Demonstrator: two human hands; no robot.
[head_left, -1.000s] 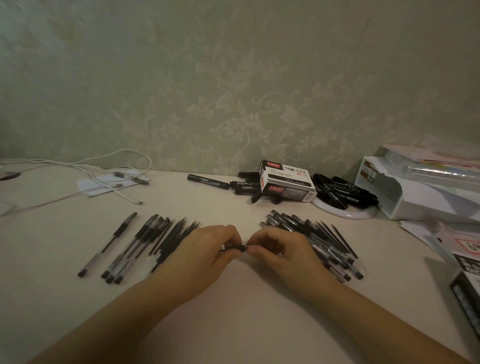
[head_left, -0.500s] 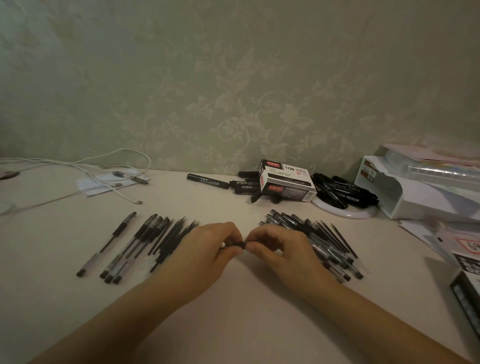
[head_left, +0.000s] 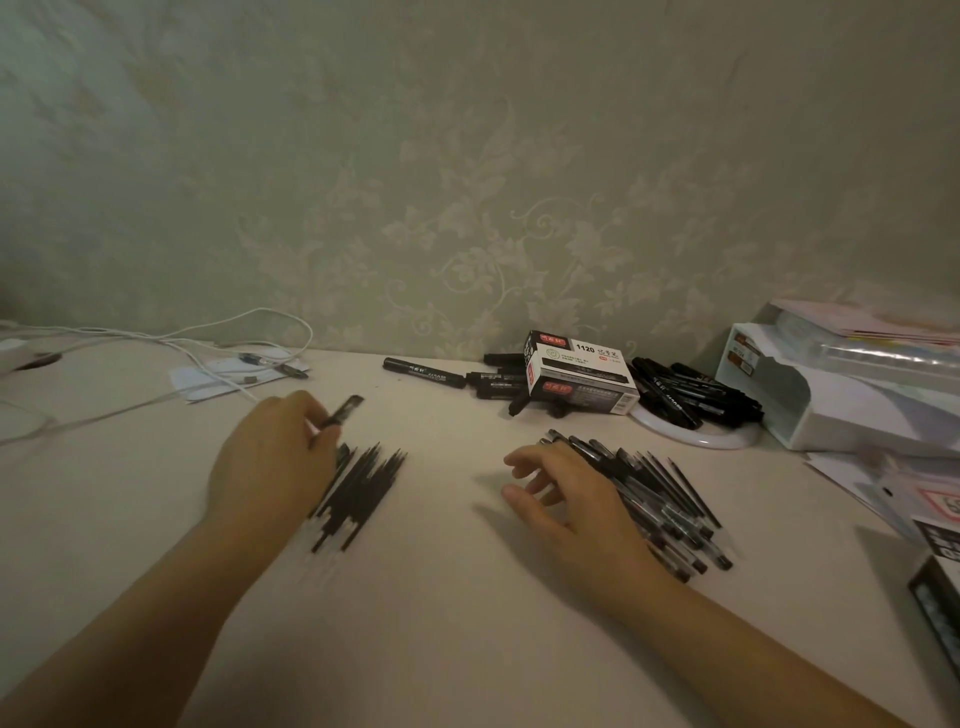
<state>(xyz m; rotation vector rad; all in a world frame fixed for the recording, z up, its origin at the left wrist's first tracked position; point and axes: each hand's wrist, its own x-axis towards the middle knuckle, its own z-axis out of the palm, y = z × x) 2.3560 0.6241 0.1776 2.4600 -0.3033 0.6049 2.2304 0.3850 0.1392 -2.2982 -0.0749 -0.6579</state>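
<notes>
Apparently the work is sorting pens from one pile to another, and the step in hand is the set-down. The left hand (head_left: 270, 462) pinches a pen (head_left: 343, 411) between curled fingers and thumb, just above the far end of the row of pens (head_left: 363, 488) laid side by side on the table (head_left: 441, 613). The right hand (head_left: 576, 501) holds nothing; its fingers are spread and relaxed, and it rests at the near edge of the heap of pens (head_left: 670, 493) on the right. The next move likely calls for lowering the held pen parallel to its neighbours so the row stays tidy, then for the free hand to single out one pen from the crossed heap (no easy pick, since they overlap). The held pen is slim and dark, tilted with its far end raised. Motion blur makes it hard to tell whether it is a whole pen or only a cap or barrel.
</notes>
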